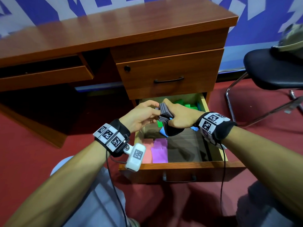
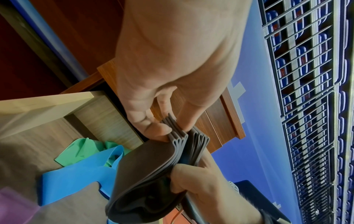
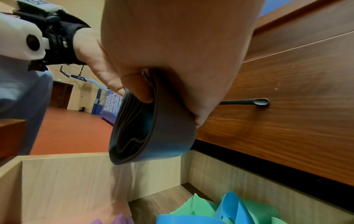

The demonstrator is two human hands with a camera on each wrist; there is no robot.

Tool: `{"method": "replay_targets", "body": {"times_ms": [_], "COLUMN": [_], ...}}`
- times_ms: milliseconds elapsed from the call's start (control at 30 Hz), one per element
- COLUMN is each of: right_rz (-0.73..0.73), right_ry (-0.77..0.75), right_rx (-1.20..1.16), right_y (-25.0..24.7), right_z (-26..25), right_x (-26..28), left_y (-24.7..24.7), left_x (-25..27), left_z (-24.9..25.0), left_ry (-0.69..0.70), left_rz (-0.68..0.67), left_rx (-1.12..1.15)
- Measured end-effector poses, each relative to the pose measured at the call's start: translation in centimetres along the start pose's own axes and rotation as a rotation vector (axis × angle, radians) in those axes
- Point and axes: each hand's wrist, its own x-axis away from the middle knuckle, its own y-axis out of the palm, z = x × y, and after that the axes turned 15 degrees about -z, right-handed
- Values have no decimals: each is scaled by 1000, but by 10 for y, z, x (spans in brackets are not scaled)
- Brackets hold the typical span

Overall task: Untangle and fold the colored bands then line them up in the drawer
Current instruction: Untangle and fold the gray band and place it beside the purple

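While both hands (image 1: 177, 119) grip, grey band (image 1: 165, 114) hangs lengthwise downward.

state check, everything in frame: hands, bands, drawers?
Left hand: pinches grey band's folded end.
Right hand: grips grey band.
Grey band: folded in layers, held above the drawer.
Bottom drawer: open.
Pink band: folded, flat at drawer front.
Purple band: folded, flat beside pink.
Green band: loose at drawer back.
Blue band: loose, over the green.
Top drawer: shut.
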Motion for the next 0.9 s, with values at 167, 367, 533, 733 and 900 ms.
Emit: {"method": "replay_targets", "body": {"times_ms": [167,367,533,733,900], "right_rz": [20,26,33,47,39], "right_ry": [-38,-57,-53,-78,-86], "right_rx": [9,0,4,-17,-44], "right_y": [4,3,4,5,6], "right_z": [-1,-1,-1,-3,-6], "right_x": [-1,-1,-1,-2,-2], "left_y": [-1,2,0,-4,-11], "left_x": [1,5,10,7,7], "left_z": [1,4,7,7,9], "left_ry": [9,26,38,58,56], "left_rz": [-10,-54,-60,20,4], "left_rx": [46,105,148,144,104]}}
